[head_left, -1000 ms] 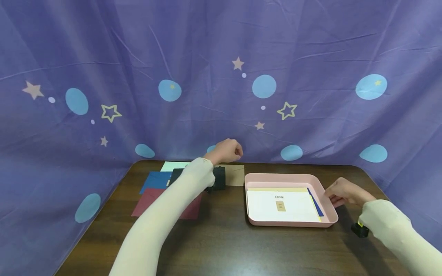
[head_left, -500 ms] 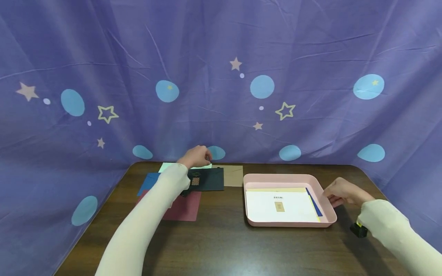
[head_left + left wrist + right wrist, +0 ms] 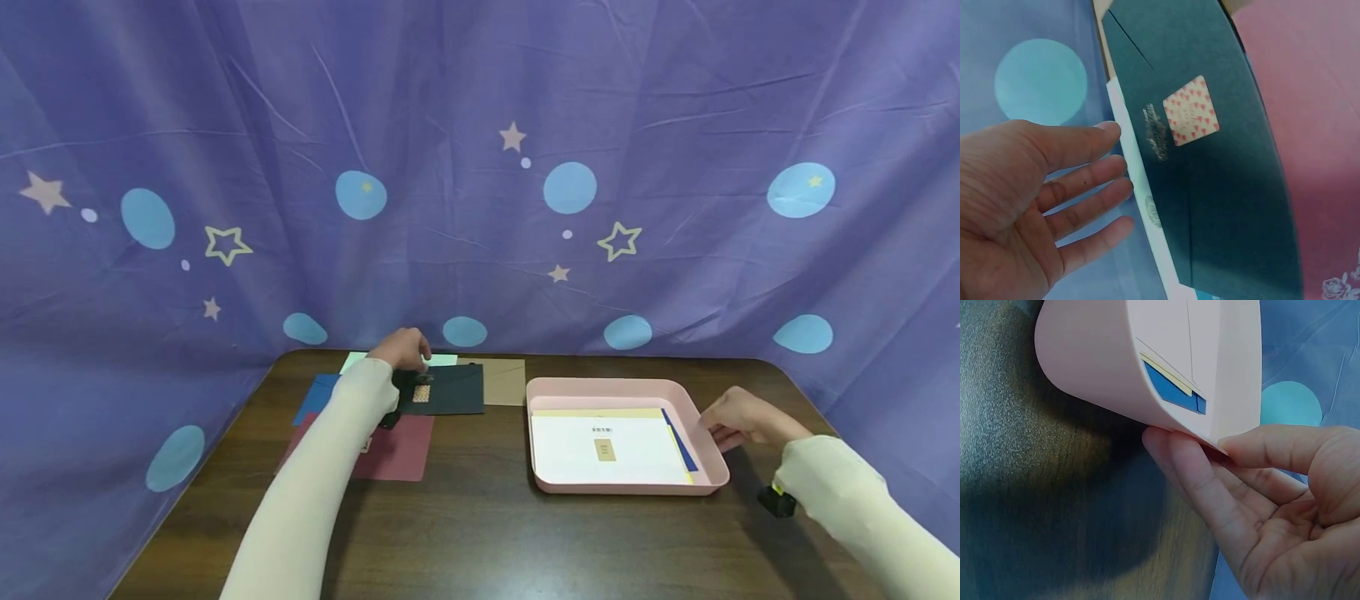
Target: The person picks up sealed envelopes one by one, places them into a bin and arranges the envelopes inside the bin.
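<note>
My left hand [image 3: 405, 348] hovers at the far edge of a dark green envelope [image 3: 457, 396], its fingers loosely bent with nothing in them. The left wrist view shows that envelope with a patterned seal sticker [image 3: 1191, 112] beside a small metallic mark. Under it lie a mint envelope [image 3: 442, 360], a tan envelope [image 3: 506, 383], a blue envelope [image 3: 317, 392] and a red envelope [image 3: 397, 458], partly covered. At the right, my right hand [image 3: 738, 418] pinches the rim of a pink tray [image 3: 1091, 356], thumb inside and fingers outside.
Inside the tray, a white envelope [image 3: 562, 458] with a tan label lies over yellow and dark blue ones. Everything stands on a brown wooden table [image 3: 480, 533]. A purple curtain [image 3: 450, 100] hangs right behind the table's far edge.
My left hand has moved left and down from above the tan envelope to the dark green envelope's far edge, baring more of that envelope. My right hand stays at the tray's rim.
</note>
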Motion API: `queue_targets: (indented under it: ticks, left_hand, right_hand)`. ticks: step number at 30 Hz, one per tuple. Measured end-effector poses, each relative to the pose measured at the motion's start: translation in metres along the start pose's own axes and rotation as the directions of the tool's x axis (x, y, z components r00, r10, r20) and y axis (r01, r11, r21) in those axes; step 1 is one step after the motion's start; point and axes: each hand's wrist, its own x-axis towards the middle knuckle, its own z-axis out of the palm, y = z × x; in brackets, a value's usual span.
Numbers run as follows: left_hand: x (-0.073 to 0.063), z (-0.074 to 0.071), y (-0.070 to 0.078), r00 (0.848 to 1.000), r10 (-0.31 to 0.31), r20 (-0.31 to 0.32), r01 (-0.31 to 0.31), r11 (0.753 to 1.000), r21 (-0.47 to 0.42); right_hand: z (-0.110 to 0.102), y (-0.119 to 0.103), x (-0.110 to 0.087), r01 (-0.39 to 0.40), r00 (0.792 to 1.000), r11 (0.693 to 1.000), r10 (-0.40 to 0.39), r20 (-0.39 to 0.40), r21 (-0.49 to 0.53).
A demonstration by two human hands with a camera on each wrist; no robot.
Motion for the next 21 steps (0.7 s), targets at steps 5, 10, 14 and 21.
queue_targets:
  ticks: [5,10,14,21]
  left_hand:
    - [0.002,0.004,-0.003,0.999,-0.054,0.009,0.054,0.998,-0.01]
    - [0.005,0.009,-0.008,0.996,-0.085,0.016,0.086,0.996,-0.011]
    - [0.005,0.014,-0.012,0.996,-0.094,0.006,0.094,0.995,-0.016]
    - [0.005,0.02,-0.015,0.997,-0.076,-0.022,0.075,0.997,-0.012]
  right_hand:
    - [0.0,-0.001,-0.002,-0.002,1.0,1.0,0.002,-0.006,-0.004]
    - [0.001,-0.002,-0.002,0.003,1.0,1.0,-0.004,-0.015,-0.007]
    - [0.001,0.0,-0.002,0.0,1.0,1.0,0.0,-0.018,0.0]
    - [0.001,0.0,0.0,0.008,1.0,1.0,-0.008,-0.013,0.001]
